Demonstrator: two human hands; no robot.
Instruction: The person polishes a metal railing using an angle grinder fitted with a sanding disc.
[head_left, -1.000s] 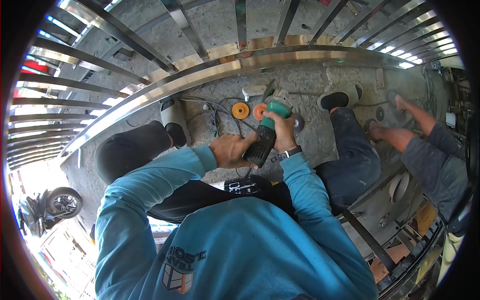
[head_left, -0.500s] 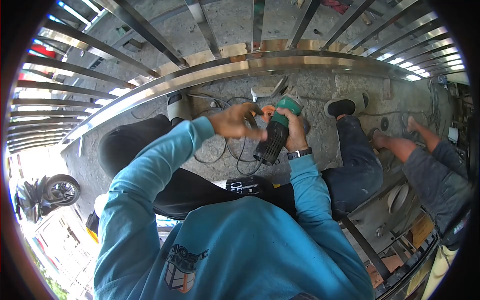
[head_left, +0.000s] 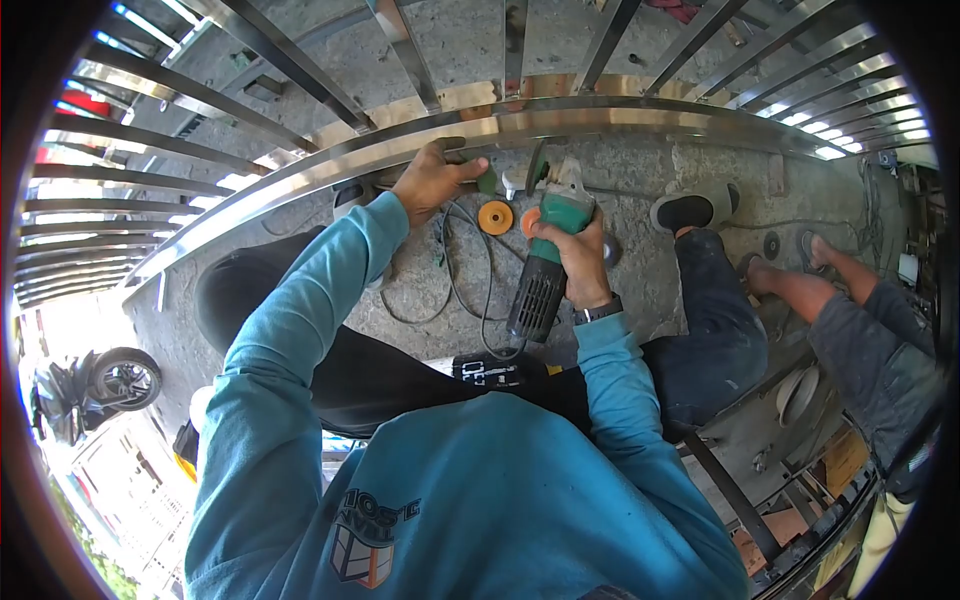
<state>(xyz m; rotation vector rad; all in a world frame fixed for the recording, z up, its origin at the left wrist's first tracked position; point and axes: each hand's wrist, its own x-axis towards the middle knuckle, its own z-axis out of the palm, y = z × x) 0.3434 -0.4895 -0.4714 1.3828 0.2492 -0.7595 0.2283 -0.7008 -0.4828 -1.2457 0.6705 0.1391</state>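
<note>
My right hand (head_left: 582, 255) is wrapped around the body of a green and black angle grinder (head_left: 540, 285), held at a slant with its head away from me. A disc (head_left: 538, 166), seen nearly edge-on, is at the grinder's head. An orange round part (head_left: 530, 222) shows beside my right thumb. My left hand (head_left: 432, 182) is close to the shiny metal rail, its thumb pointing right. Against that thumb shows a flat green piece (head_left: 487, 181), mostly hidden by the hand. A yellow-orange ring-shaped disc (head_left: 495, 217) lies on the floor between my hands.
A metal railing with bars (head_left: 515, 50) spans the area ahead. A black power cord (head_left: 447, 290) loops over the concrete floor. To the right are another person's legs (head_left: 800, 295). A dark cylinder with white lettering (head_left: 487, 370) lies near my lap. A motorcycle wheel (head_left: 125, 380) stands left.
My left hand has moved away from the grinder, forward and left to near the rail. The yellow-orange disc is now uncovered. The grinder's head has turned slightly left, still in my right hand.
</note>
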